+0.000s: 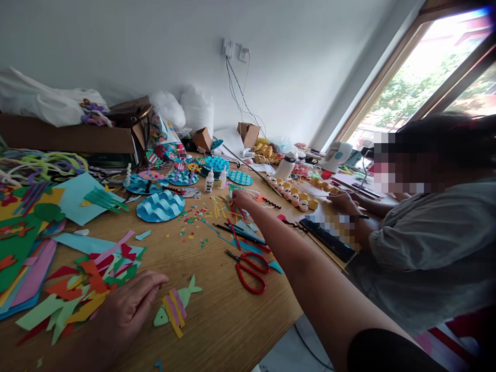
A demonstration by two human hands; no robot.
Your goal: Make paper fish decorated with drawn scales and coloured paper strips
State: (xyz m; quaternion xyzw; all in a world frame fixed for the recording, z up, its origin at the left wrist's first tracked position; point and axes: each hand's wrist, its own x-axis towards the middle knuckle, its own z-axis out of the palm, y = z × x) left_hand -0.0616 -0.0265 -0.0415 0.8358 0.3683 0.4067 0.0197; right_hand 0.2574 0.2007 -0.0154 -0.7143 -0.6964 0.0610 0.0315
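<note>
My left hand rests at the near left beside colored paper scraps, its fingers curled together; whether anything is between them is hidden. Just right of it lies a pale green paper fish with yellow and purple strips across its body. My right arm stretches far over the table, and my right hand is among thin colored paper strips, its fingertips too small to make out. Red-handled scissors lie open on the wood, between the fish and my right forearm.
Glue bottles stand behind blue wavy paper discs. Confetti and dark pencils lie mid-table. At right, a person sits near a phone. Colored sheets are stacked at left.
</note>
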